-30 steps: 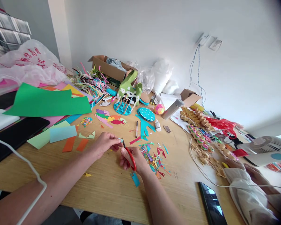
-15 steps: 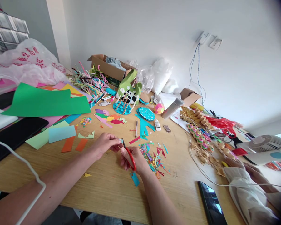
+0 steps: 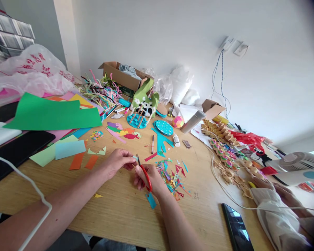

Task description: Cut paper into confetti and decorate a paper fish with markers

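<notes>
My right hand [image 3: 149, 177] is closed round the red-handled scissors [image 3: 146, 176], whose dark blades point up and away from me. Between thumb and fingers, my left hand [image 3: 120, 163] pinches a tiny pale-blue paper piece [image 3: 135, 158] beside the blade tips. Most of that piece is hidden by the fingers. A blue paper scrap [image 3: 151, 200] lies on the table below my right hand. To the right of the scissors spreads a heap of coloured paper clippings [image 3: 172, 176]. Several cut paper fish [image 3: 122, 131] lie farther back.
Green card [image 3: 52, 115] and coloured sheets lie at left, near a white cable [image 3: 36, 188]. A pen [image 3: 152, 143], blue discs [image 3: 163, 128] and a grey bottle [image 3: 193, 122] stand or lie beyond my hands. At right are a phone [image 3: 237, 226], a fan [image 3: 298, 164] and another person's sleeve [image 3: 274, 212].
The scissors and both hands have barely shifted. Slightly more of the pale-blue piece shows at the blades. The whole view has moved a little.
</notes>
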`<state>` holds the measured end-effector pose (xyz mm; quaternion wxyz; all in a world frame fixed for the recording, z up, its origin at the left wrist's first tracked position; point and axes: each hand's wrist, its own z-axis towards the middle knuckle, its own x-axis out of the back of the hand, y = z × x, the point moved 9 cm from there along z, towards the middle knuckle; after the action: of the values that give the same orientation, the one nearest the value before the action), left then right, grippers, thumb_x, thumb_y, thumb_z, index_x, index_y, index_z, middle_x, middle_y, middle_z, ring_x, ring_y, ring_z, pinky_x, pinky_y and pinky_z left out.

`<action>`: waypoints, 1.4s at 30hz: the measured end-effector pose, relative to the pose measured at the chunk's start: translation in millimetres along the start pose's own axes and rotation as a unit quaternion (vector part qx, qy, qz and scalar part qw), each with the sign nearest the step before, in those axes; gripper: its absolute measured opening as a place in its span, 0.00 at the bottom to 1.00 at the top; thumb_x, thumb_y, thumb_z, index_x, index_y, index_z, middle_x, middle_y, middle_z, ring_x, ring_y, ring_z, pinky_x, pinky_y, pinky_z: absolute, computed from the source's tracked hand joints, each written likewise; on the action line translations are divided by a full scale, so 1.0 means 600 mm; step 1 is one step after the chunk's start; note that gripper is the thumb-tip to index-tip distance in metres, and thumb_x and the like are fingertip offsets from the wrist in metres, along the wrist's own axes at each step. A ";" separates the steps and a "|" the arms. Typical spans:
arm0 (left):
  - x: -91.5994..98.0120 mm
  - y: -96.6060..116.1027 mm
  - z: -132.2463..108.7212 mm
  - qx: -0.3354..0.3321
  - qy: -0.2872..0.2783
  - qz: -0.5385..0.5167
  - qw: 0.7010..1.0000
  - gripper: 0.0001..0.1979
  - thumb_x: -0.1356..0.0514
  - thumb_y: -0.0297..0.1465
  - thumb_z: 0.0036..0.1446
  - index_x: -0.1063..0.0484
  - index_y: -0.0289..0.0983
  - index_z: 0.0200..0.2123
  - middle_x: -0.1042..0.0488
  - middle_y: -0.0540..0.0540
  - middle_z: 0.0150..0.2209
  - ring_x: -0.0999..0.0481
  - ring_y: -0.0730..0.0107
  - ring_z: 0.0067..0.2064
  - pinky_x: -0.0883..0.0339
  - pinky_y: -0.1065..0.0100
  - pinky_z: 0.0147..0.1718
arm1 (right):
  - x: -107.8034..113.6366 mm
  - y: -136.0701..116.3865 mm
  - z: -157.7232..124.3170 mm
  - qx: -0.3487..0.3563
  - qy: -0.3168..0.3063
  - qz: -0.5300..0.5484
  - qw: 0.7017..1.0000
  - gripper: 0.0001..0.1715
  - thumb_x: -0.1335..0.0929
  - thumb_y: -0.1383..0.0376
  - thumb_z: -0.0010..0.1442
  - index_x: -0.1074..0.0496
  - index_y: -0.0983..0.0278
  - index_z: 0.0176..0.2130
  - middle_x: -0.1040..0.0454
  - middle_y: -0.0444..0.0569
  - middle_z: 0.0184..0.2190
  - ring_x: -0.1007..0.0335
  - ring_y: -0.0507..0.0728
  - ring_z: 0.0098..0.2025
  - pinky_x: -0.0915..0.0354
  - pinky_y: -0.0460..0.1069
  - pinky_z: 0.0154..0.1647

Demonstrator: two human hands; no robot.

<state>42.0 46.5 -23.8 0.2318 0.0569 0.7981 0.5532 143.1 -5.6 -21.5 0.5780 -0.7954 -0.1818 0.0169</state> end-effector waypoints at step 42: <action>-0.008 -0.008 -0.001 0.019 -0.019 -0.011 1.000 0.13 0.30 0.36 0.36 0.24 0.33 0.24 0.23 0.47 0.23 0.27 0.72 0.26 0.33 0.68 0.29 | 0.002 0.004 0.002 0.007 0.001 0.004 1.000 0.36 0.33 0.35 0.50 0.35 0.66 0.24 0.29 0.45 0.15 0.36 0.49 0.13 0.42 0.42 0.13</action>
<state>46.5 42.7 -26.5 0.2518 0.0634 0.8043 0.5346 144.7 -4.8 -23.8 0.5834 -0.7922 -0.1779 0.0192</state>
